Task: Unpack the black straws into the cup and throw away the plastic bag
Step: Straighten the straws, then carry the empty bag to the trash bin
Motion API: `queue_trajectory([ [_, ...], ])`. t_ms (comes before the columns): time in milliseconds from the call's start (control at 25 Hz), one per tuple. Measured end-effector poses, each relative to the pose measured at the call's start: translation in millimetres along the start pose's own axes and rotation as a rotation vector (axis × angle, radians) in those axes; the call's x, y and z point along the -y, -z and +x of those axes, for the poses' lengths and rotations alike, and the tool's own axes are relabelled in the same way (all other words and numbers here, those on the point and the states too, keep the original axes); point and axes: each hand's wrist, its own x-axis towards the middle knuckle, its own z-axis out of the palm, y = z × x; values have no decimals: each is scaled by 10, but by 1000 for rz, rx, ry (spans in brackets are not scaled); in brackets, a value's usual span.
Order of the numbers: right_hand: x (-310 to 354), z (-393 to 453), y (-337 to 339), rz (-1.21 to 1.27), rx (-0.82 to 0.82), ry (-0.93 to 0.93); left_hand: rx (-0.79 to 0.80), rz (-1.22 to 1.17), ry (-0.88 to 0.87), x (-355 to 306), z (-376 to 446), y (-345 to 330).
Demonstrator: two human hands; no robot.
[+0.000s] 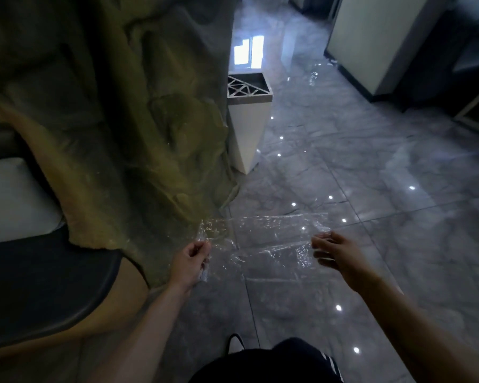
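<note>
A clear, crinkled plastic bag (263, 241) hangs stretched out flat in front of me above the grey floor. My left hand (191, 258) pinches its left edge with closed fingers. At the bag's right edge, my right hand (333, 251) has its fingers spread; whether it still touches the plastic is unclear. The bag looks empty. No straws and no cup are in view.
A white, tapered bin (248, 128) with a lattice-patterned square top stands ahead against a rough, rock-like olive wall (122, 106). A dark curved seat edge (53, 294) lies at left. Glossy grey floor tiles (371, 203) spread to the right, with white cabinets (376, 42) at far right.
</note>
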Motion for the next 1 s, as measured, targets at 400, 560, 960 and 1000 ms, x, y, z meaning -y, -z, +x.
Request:
queue_trajectory([
  [400, 243, 476, 348, 113, -113, -15, 107, -12, -14, -334, 709, -650],
  [560, 349, 854, 703, 166, -138, -34, 115, 17, -26, -517, 929, -1164],
  [960, 849, 1707, 1859, 623, 31, -126, 51, -124, 5, -1090, 1299, -2676],
  [1000, 863, 1758, 1888, 673, 49, -139, 41, -127, 9, -1113, 1299, -2844],
])
